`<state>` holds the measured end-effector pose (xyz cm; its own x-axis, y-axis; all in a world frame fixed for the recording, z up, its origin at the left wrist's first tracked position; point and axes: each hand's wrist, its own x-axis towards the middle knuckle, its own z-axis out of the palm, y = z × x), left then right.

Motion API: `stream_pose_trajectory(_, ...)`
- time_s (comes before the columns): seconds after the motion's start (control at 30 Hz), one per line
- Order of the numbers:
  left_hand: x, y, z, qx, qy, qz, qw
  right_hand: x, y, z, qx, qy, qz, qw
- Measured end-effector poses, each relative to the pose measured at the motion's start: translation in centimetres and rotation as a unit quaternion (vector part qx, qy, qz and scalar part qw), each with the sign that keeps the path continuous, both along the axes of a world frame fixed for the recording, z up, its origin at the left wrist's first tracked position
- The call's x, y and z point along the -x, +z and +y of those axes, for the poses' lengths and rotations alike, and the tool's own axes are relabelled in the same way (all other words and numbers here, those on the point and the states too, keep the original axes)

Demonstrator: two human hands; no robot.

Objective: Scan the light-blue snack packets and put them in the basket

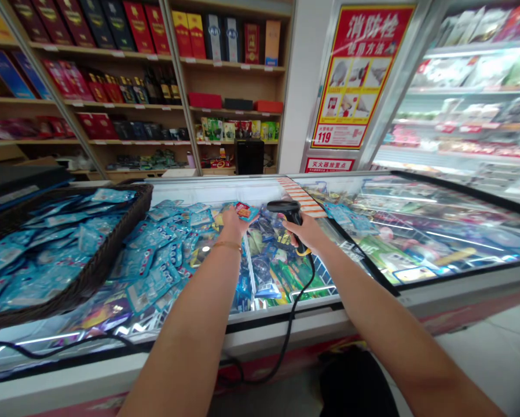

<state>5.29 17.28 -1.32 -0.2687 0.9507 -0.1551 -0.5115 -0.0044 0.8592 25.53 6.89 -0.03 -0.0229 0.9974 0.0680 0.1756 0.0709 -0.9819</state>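
My left hand [233, 222], with a bracelet at the wrist, is closed on a small red and blue packet [245, 211] over the chest freezer. To its right, my right hand [311, 233] grips the handle of a black barcode scanner [286, 207], whose head points left toward the packet. A black cable [291, 324] hangs from the scanner's handle over the freezer's front edge. Beneath both hands are bagged frozen goods, including green packs [288, 277]. Many light-blue packets [156, 272] are spread to the left of my left arm.
A dark wicker basket [132, 229] full of light-blue packets stands on the left. The freezer's glass lid [451, 231] covers the right part. Shelves of boxes and bottles [125, 52], a red poster [362, 75] and a lit cooler [472, 98] stand behind.
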Motion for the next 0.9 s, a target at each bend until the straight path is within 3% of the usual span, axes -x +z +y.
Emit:
stream_pose_trajectory(0.1, -0.5, -0.1, -0.6, -0.018, -0.086, -0.148, 0.985, 0.3, 0.4, -0.4, 0.009, -0.014, -0.011, 1.000)
stream_pose_trajectory(0.2, -0.5, -0.1, -1.0, -0.021, -0.125, -0.190, 0.973, 0.6, 0.6, -0.8, 0.011, -0.016, -0.018, 1.000)
stream_pose_trajectory(0.57, -0.7, -0.5, -1.6, 0.019, -0.079, -0.220, 0.972, 0.9, -0.6, -2.3, -0.002, 0.003, -0.038, 0.999)
stream_pose_trajectory(0.9, -1.5, -2.1, -1.3, -0.065, -0.022, -0.001, 0.998, -0.3, 0.1, -1.7, -0.029, -0.045, -0.019, 0.998)
